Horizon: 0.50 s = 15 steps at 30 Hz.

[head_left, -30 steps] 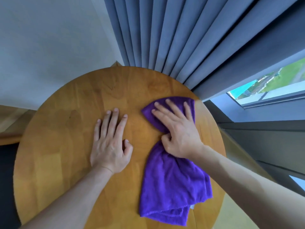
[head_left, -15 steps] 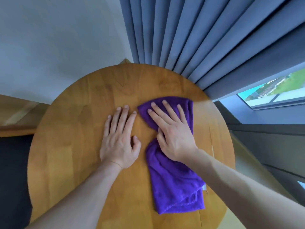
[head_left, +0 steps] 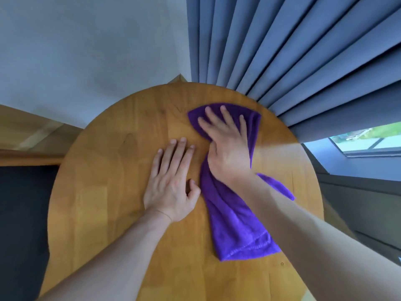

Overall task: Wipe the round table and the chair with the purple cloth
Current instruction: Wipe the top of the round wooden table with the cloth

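Observation:
The round wooden table (head_left: 104, 192) fills the middle of the view. A long purple cloth (head_left: 236, 222) lies on it, stretched from the far side toward me. My right hand (head_left: 227, 146) presses flat on the far end of the cloth, fingers spread, with the cloth bunched under the palm. Just left of the cloth, my left hand (head_left: 171, 181) rests flat on the bare wood with its fingers apart; its thumb sits at the cloth's edge. No chair can be made out.
Blue-grey curtains (head_left: 271, 51) hang right behind the table's far right edge. A pale wall (head_left: 86, 51) stands at the back left. A window (head_left: 368, 137) is at the right, and dark floor (head_left: 21, 213) lies at the left.
My right hand has pushed the cloth's front end farther across the table toward the curtains, and the cloth's tail followed. My left hand stayed flat on the wood.

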Available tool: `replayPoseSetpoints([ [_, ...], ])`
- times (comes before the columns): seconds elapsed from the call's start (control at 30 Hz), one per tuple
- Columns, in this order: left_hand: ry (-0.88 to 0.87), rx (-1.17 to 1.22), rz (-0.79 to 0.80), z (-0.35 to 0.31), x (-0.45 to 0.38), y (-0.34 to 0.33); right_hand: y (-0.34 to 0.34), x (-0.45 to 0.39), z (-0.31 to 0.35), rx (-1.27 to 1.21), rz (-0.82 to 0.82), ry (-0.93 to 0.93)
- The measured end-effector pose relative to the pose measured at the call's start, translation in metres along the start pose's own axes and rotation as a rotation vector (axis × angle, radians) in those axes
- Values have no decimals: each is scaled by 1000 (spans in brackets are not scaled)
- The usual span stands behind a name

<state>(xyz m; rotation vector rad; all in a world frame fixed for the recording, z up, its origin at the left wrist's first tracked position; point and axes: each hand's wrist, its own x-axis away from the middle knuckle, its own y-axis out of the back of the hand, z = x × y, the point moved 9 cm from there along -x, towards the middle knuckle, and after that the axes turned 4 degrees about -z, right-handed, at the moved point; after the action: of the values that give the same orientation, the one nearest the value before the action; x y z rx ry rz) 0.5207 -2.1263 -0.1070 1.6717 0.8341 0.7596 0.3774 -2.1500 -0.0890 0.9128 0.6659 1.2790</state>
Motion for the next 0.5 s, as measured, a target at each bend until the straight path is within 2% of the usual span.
replayPoseSetpoints([
  [0.13,-7,-16,9,-1,-1,-2,-2,59,-3,-53,145,180],
  [0.23,-4,2,-1,0,-1,-2,11,50,-19,-66,157,233],
  [0.37,0,16,-1,1,-2,-1,24,-14,-35,-96,-4,12],
  [0.5,-1,9,13,0,-2,-1,13,-48,-15,14,-102,-154],
])
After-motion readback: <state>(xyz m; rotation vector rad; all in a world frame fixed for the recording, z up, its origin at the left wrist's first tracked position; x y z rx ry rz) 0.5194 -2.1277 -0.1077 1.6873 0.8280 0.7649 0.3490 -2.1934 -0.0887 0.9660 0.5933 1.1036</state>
